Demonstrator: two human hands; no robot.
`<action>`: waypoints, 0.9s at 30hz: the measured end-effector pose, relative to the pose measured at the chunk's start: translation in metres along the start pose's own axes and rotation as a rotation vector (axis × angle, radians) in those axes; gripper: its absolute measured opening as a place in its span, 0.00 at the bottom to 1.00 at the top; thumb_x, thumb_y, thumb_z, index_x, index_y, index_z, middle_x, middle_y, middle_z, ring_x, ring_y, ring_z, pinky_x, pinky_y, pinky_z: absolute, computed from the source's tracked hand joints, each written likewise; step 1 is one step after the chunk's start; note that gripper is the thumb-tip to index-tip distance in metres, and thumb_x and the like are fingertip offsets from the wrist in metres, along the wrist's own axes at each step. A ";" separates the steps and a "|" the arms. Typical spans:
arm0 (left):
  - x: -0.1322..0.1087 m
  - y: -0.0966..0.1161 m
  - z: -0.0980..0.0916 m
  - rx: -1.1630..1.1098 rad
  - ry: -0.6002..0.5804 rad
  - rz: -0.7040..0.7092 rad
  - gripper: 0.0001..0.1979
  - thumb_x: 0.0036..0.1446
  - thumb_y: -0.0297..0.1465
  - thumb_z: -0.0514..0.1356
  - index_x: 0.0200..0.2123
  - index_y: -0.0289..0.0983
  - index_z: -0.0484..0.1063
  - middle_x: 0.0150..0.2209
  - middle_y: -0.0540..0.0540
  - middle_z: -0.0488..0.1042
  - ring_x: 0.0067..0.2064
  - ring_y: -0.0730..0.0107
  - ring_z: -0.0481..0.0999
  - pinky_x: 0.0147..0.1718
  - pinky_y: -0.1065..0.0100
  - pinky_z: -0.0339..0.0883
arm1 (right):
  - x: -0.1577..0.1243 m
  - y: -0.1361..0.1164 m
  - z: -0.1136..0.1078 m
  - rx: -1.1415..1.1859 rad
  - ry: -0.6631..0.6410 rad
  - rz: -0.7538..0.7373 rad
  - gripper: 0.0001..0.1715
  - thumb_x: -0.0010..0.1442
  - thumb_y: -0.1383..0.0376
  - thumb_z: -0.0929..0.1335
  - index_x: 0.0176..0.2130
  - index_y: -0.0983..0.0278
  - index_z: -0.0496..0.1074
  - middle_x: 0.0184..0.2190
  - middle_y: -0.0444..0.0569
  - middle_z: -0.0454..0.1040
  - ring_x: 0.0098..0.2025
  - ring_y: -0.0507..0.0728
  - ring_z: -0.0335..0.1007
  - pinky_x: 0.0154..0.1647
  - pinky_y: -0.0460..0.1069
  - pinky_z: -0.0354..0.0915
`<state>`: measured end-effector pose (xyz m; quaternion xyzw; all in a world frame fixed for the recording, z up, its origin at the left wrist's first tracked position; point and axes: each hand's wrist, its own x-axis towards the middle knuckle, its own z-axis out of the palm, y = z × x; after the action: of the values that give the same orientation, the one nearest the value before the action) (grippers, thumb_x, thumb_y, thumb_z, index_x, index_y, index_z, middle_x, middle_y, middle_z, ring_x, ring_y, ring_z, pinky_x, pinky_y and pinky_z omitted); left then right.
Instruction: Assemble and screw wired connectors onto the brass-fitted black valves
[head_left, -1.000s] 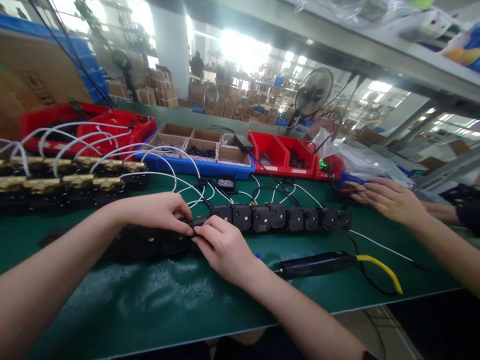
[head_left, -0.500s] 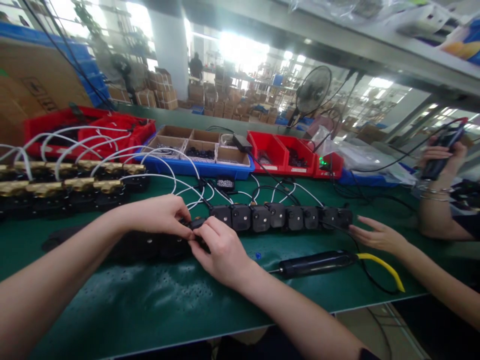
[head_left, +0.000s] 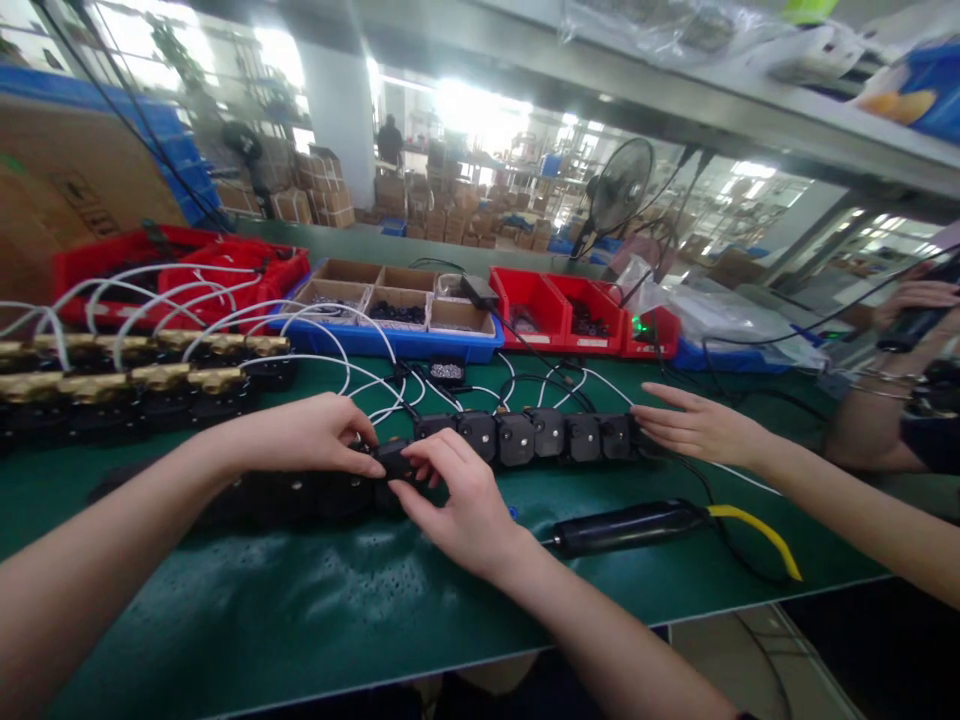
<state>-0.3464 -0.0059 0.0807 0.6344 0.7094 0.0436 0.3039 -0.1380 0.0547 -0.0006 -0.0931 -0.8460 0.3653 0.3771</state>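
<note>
Item: small black part (head_left: 393, 461), on the green mat (head_left: 300, 600), at the left end of the row of black units (head_left: 540, 436).
My left hand (head_left: 322, 436): fingertips pinched on it.
My right hand (head_left: 459, 503): thumb and forefinger closed on its other side, so my hands meet.
Nearby: black screwdriver (head_left: 622, 527), lying right of my wrist; co-worker's hand (head_left: 694, 428), open over the row's right end; blue tray (head_left: 390, 343) behind.

Green mat (head_left: 300, 600), red bins (head_left: 555, 310), black modules (head_left: 540, 435), yellow cable (head_left: 757, 535)

Green mat (head_left: 315, 610) in front lies open — co-worker's hand (head_left: 694, 430) and black driver (head_left: 622, 527) crowd right.
</note>
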 end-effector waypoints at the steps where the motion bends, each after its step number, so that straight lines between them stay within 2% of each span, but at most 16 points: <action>1: -0.005 0.002 0.002 -0.062 0.073 -0.010 0.29 0.48 0.55 0.62 0.38 0.36 0.80 0.22 0.51 0.64 0.25 0.68 0.63 0.22 0.70 0.51 | -0.002 -0.001 -0.004 0.017 0.056 0.021 0.06 0.62 0.70 0.70 0.42 0.66 0.72 0.36 0.48 0.70 0.35 0.52 0.68 0.34 0.46 0.67; 4: -0.026 0.021 0.023 -0.392 0.298 -0.057 0.33 0.53 0.62 0.53 0.32 0.36 0.76 0.22 0.50 0.65 0.25 0.69 0.62 0.23 0.70 0.56 | -0.009 -0.014 -0.013 0.021 0.192 0.016 0.05 0.64 0.71 0.68 0.42 0.67 0.73 0.36 0.49 0.72 0.35 0.52 0.69 0.36 0.47 0.68; 6: -0.039 0.042 0.050 -0.636 0.344 -0.137 0.35 0.56 0.63 0.46 0.31 0.38 0.74 0.17 0.52 0.59 0.21 0.70 0.58 0.21 0.70 0.56 | -0.016 -0.031 -0.018 0.005 0.185 -0.063 0.08 0.65 0.70 0.68 0.46 0.67 0.73 0.40 0.52 0.74 0.42 0.54 0.71 0.44 0.49 0.70; 8: -0.048 0.062 0.080 -0.820 0.345 -0.282 0.33 0.55 0.63 0.49 0.36 0.40 0.74 0.27 0.46 0.72 0.27 0.64 0.69 0.21 0.69 0.61 | -0.022 -0.048 -0.020 -0.045 0.076 -0.127 0.10 0.65 0.67 0.69 0.47 0.67 0.74 0.46 0.53 0.75 0.46 0.56 0.70 0.49 0.51 0.69; 9: -0.050 0.070 0.094 -0.898 0.375 -0.362 0.32 0.54 0.63 0.50 0.40 0.42 0.74 0.34 0.44 0.75 0.31 0.61 0.72 0.22 0.69 0.63 | -0.025 -0.054 -0.021 -0.087 0.005 -0.140 0.10 0.66 0.66 0.69 0.47 0.67 0.73 0.48 0.53 0.75 0.47 0.57 0.69 0.50 0.53 0.68; 11: -0.050 0.082 0.115 -1.038 0.422 -0.502 0.31 0.54 0.62 0.52 0.45 0.44 0.72 0.45 0.43 0.76 0.40 0.57 0.75 0.22 0.71 0.62 | -0.030 -0.060 -0.022 -0.208 -0.140 -0.150 0.10 0.65 0.66 0.68 0.45 0.69 0.73 0.47 0.53 0.75 0.45 0.59 0.68 0.48 0.55 0.68; 13: -0.045 0.089 0.127 -1.113 0.406 -0.552 0.32 0.53 0.62 0.54 0.43 0.42 0.72 0.46 0.42 0.75 0.41 0.56 0.74 0.19 0.73 0.55 | -0.036 -0.060 -0.025 -0.321 -0.266 -0.141 0.10 0.63 0.69 0.69 0.45 0.71 0.73 0.45 0.55 0.75 0.43 0.60 0.67 0.45 0.55 0.69; 16: -0.037 0.094 0.131 -1.160 0.313 -0.505 0.33 0.49 0.65 0.57 0.35 0.39 0.72 0.37 0.43 0.75 0.30 0.65 0.68 0.19 0.74 0.42 | -0.044 -0.053 -0.030 -0.377 -0.377 -0.107 0.07 0.60 0.72 0.69 0.41 0.69 0.74 0.41 0.53 0.73 0.40 0.60 0.66 0.40 0.53 0.70; 19: -0.031 0.101 0.128 -1.204 0.247 -0.439 0.35 0.45 0.66 0.59 0.30 0.37 0.69 0.28 0.49 0.70 0.21 0.78 0.55 0.20 0.75 0.35 | -0.050 -0.048 -0.036 -0.350 -0.323 -0.105 0.05 0.61 0.73 0.66 0.38 0.67 0.73 0.38 0.52 0.72 0.37 0.58 0.65 0.37 0.51 0.68; 22: -0.027 0.110 0.123 -1.207 0.198 -0.388 0.35 0.44 0.66 0.59 0.28 0.37 0.67 0.22 0.53 0.65 0.17 0.82 0.50 0.18 0.76 0.36 | -0.053 -0.046 -0.041 -0.346 -0.200 -0.108 0.06 0.62 0.73 0.65 0.38 0.69 0.72 0.38 0.53 0.73 0.37 0.58 0.65 0.37 0.51 0.66; 25: -0.023 0.121 0.117 -1.200 0.148 -0.345 0.35 0.44 0.66 0.59 0.27 0.37 0.68 0.20 0.53 0.63 0.16 0.82 0.50 0.16 0.76 0.38 | -0.057 -0.044 -0.045 -0.260 -0.110 -0.056 0.06 0.65 0.71 0.65 0.37 0.67 0.72 0.40 0.52 0.73 0.40 0.56 0.67 0.41 0.50 0.67; 27: -0.019 0.124 0.119 -1.214 0.135 -0.333 0.34 0.44 0.65 0.60 0.26 0.37 0.69 0.20 0.52 0.64 0.16 0.81 0.51 0.14 0.76 0.40 | -0.060 -0.041 -0.046 -0.196 -0.093 -0.013 0.07 0.66 0.70 0.66 0.36 0.66 0.73 0.39 0.50 0.73 0.42 0.55 0.68 0.44 0.49 0.67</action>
<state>-0.1800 -0.0384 0.0463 0.2257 0.6651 0.4303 0.5670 -0.0588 0.0247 0.0137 -0.1068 -0.8949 0.2822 0.3288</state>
